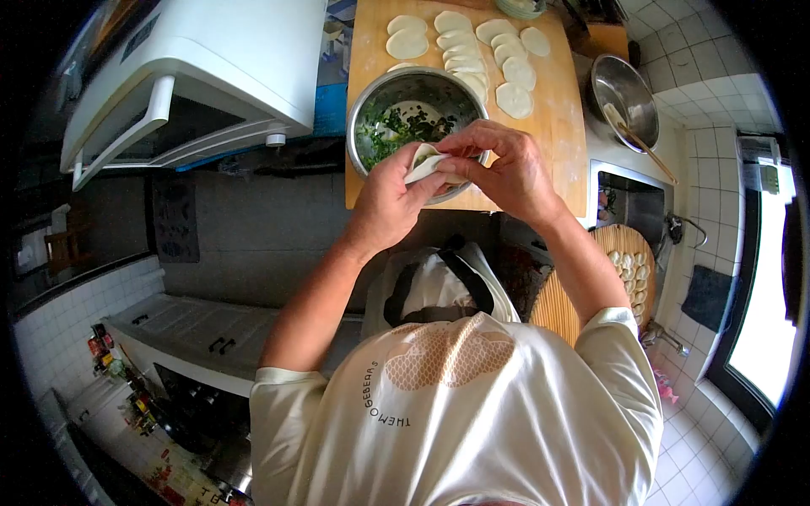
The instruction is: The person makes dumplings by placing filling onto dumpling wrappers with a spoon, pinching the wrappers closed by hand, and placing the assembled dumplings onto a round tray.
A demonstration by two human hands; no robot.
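A folded dumpling (pixel 424 166) of white dough, with a bit of green showing inside, is held between both hands over the near rim of a metal bowl (pixel 356 139). My left hand (pixel 390 196) is closed around its left side. On its right edge, the fingertips of my right hand (pixel 510 169) are pinched together. Chopped green filling (pixel 403 126) lies in the bowl, partly hidden by my hands. Behind the bowl, round dough wrappers (pixel 460 52) lie on the wooden board (pixel 553 110), some overlapping in rows.
Right of the board is a steel pan (pixel 601 80) with a wooden-handled utensil, then a sink (pixel 637 207). A round slatted tray (pixel 553 299) by my right arm carries several shaped dumplings (pixel 631 278). A white appliance (pixel 211 59) stands left of the board.
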